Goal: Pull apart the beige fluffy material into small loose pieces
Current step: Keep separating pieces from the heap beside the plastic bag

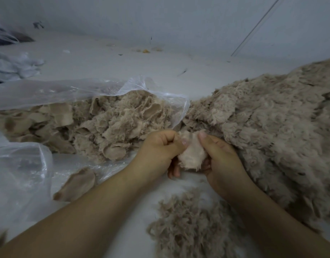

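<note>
— Starting at the left, what's over there?

— Crumpled clear plastic sheeting (20,175) lying on the pale surface (108,60), and a heap of beige fabric scraps (108,125) sitting partly under its fold. One flat scrap (76,185) lies by itself on the plastic, just beside the left forearm.

— And the hands?

— Both meet in the middle. The left hand (160,151) has its fingers curled and its thumb pressed onto a small pale tuft of fluffy material (192,157). The right hand (222,157) pinches the same tuft from the other side, thumb on top, fingers curled beneath. The tuft is caught between them, above the surface.

— Anything below them?

— A little pile of loose shredded fibres (188,226), between the two forearms.

— And to the right?

— A big mound of beige fluffy material (272,127), touching the right hand and running off the edge.
</note>
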